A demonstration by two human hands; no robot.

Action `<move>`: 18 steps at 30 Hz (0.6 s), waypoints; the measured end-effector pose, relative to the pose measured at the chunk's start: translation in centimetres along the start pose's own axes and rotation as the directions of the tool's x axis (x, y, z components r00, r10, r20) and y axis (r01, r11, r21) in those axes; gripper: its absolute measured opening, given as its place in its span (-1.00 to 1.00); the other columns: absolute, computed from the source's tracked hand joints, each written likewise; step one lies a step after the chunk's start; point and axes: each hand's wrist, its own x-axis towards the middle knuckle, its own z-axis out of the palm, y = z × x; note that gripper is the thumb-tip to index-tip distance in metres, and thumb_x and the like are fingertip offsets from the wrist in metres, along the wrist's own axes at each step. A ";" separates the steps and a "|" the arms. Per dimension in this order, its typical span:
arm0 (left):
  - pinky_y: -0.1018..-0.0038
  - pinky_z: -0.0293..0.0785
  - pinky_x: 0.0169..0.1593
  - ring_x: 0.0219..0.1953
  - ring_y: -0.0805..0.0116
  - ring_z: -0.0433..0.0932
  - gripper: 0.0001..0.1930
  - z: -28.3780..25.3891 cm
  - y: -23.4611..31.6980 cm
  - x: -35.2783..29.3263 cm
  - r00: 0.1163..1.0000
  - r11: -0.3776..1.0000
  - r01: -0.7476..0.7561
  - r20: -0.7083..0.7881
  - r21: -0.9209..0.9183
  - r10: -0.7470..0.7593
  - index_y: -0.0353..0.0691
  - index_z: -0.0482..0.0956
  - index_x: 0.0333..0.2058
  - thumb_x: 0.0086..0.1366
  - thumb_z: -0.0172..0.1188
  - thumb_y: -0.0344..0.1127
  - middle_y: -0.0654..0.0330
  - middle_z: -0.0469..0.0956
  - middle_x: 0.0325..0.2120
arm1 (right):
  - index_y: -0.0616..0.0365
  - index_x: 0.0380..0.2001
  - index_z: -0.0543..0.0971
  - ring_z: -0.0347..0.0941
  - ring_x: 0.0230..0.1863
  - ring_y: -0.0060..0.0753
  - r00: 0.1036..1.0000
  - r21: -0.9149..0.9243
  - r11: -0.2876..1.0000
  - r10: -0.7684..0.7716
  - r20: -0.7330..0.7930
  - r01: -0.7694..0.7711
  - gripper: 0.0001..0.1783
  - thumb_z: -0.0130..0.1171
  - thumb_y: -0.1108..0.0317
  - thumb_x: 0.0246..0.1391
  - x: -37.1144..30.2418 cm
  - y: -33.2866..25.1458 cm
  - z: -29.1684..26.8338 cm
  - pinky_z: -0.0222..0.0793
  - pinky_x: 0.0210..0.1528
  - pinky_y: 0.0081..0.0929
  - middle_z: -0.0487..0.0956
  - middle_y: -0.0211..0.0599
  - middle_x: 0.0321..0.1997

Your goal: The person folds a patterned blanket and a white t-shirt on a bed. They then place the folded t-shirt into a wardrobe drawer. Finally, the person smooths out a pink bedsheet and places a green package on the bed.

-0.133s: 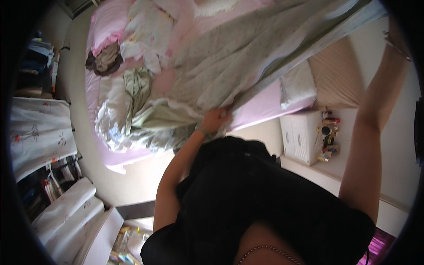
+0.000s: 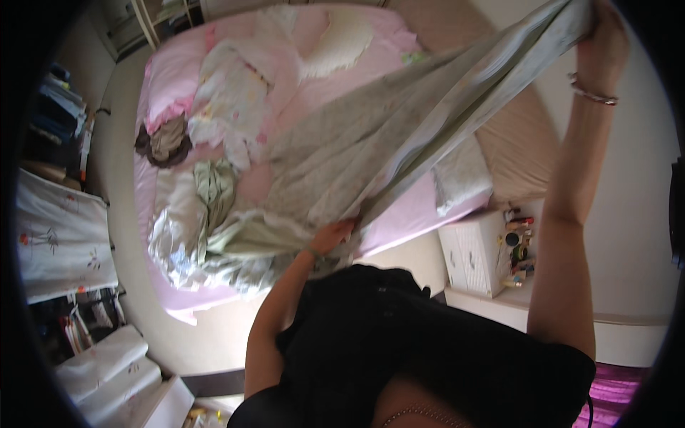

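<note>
Bedroom: pink bed [image 2: 399, 214] cluttered with laundry. Your left hand [image 2: 330, 237] fingers pinch the grey-green sheet [image 2: 371, 143] low; your right hand [image 2: 599, 39], at 1 o'clock, grips its raised edge. Risk: trailing fabric could drag the clothes pile [image 2: 228, 121] off.
</note>
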 end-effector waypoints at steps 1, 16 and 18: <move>0.47 0.45 -0.13 -0.17 0.52 0.41 -0.53 -0.4 -0.8 0.4 1.000 0.995 -0.001 -0.009 -0.104 0.000 -0.08 0.43 0.14 0.36 0.04 0.00 0.33 0.49 -0.16 | 0.47 -0.33 0.35 0.21 -0.41 -0.37 0.996 -0.015 0.999 0.038 0.084 -0.037 -0.66 -0.01 0.28 0.19 0.5 -0.5 0.0 0.21 -0.29 -0.34 0.33 -0.15 -0.35; 0.16 0.43 -0.27 -0.34 0.01 0.51 -0.82 -8.0 4.9 -14.2 0.707 0.331 -0.012 -0.226 0.943 0.670 -0.15 0.55 -0.30 0.11 0.13 -0.30 0.07 0.53 -0.43 | 0.22 0.01 0.45 0.39 -0.01 -0.34 0.976 -0.129 0.968 0.209 -0.052 -0.214 -0.40 0.24 0.03 0.01 2.0 7.6 -7.4 0.30 0.07 -0.40 0.49 -0.19 0.00; 0.25 0.47 -0.15 -0.26 0.10 0.54 -0.74 -13.7 8.5 -18.0 0.560 0.090 0.133 -0.150 0.987 0.815 -0.18 0.52 -0.22 0.05 0.11 -0.42 0.10 0.55 -0.31 | 0.12 0.05 0.51 0.41 -0.01 -0.46 0.958 -0.253 0.924 0.282 -0.060 -0.287 -0.31 0.33 -0.09 -0.07 3.0 11.3 -9.5 0.31 0.06 -0.50 0.53 -0.34 -0.01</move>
